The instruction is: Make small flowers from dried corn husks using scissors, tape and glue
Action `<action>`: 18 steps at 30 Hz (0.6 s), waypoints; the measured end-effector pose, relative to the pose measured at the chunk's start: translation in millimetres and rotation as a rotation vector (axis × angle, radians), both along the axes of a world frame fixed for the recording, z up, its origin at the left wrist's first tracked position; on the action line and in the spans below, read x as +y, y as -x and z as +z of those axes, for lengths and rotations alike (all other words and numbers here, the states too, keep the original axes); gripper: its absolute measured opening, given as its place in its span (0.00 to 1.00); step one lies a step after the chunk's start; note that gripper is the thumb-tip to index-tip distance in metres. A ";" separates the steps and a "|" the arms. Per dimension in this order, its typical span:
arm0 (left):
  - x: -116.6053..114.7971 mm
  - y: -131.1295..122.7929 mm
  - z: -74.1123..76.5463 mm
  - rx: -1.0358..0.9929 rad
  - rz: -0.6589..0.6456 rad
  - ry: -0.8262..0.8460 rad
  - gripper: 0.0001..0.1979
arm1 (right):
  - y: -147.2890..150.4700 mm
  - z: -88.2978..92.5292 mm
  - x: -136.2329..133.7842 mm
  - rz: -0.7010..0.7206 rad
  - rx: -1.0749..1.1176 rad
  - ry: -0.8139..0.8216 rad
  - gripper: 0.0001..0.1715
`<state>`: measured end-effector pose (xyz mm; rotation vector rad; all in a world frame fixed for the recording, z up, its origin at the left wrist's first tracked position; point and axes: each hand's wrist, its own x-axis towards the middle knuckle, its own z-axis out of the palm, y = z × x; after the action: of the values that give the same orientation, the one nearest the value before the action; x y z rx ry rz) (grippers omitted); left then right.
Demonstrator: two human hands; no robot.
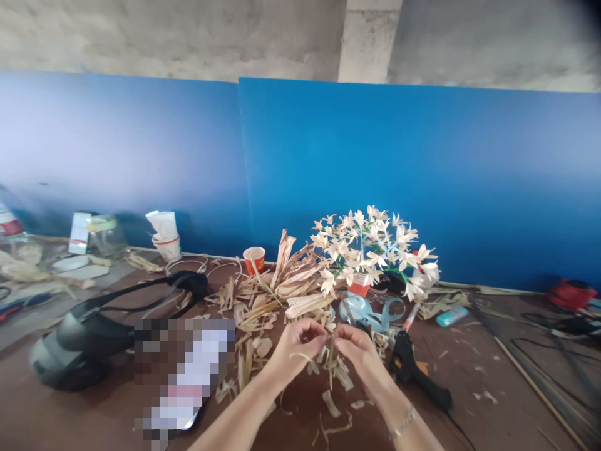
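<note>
Both hands meet at the middle of the table, fingertips almost touching. My left hand (300,347) is closed in a pinch on a thin, pale strip of corn husk (330,358). My right hand (357,346) pinches the same piece from the other side; its exact shape is partly hidden by the fingers. Scraps of husk lie under and around both hands. Just beyond stands a bunch of cream husk flowers (370,244) on green and blue stems in a red paper cup (359,285). A pile of dried corn husks (300,272) lies to its left.
A black glue gun (416,369) lies right of my right hand. Light blue ribbon (370,312) is behind the hands. A dark headset (89,338) and a blurred-out phone (188,376) lie left. An orange paper cup (254,260) stands before the blue partition (375,150).
</note>
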<state>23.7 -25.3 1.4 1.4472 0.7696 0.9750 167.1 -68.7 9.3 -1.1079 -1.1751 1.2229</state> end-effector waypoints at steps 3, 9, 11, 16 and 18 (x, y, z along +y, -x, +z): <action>-0.7 1.3 1.4 -0.042 -0.050 -0.058 0.16 | 0.1 -2.1 -0.1 0.041 0.050 0.022 0.06; -7.4 2.7 8.0 0.126 -0.037 -0.260 0.08 | 0.5 -8.6 2.8 0.049 0.092 0.096 0.07; -9.8 2.4 11.3 0.164 -0.007 -0.310 0.09 | 0.5 -7.6 2.9 0.050 0.091 0.109 0.08; -13.2 1.4 17.4 0.234 0.071 -0.407 0.07 | 1.1 0.9 -0.8 0.041 0.144 0.147 0.09; -13.9 1.2 17.7 0.264 0.090 -0.402 0.07 | 1.1 3.3 -2.2 0.034 0.157 0.146 0.10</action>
<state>22.5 -39.2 19.2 1.9320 0.8684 1.0610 166.0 -70.9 12.6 -1.0811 -1.0012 1.4138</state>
